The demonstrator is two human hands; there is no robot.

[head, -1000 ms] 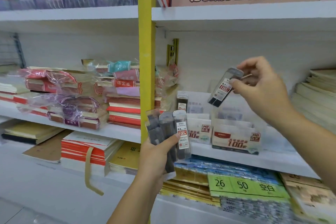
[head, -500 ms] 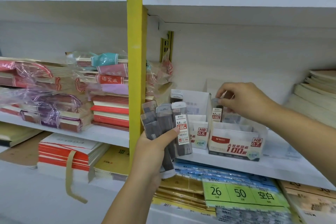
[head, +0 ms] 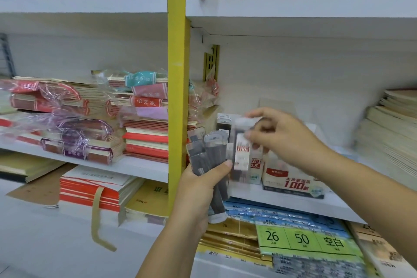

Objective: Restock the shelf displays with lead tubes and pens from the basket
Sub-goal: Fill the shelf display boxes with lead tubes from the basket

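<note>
My left hand grips a fan of several dark lead tubes in front of the yellow post. My right hand has come across to the fan and pinches the top of one lead tube with a white and red label. That tube is blurred and still touches the bundle. Behind my hands, on the white shelf, stand two display boxes: the HB 0.5 box with tubes standing upright in it and the 100-piece box, partly hidden by my right wrist.
A yellow upright post divides the shelving. Wrapped notebook stacks fill the left bay. A tall paper stack lies at the right. Below the shelf lie blue packs and a green pad marked 26 and 50.
My right hand set a tube into the 100-piece box, then left it empty and swung left to my left hand's bundle, where it now pinches another tube. The view tilted slightly.
</note>
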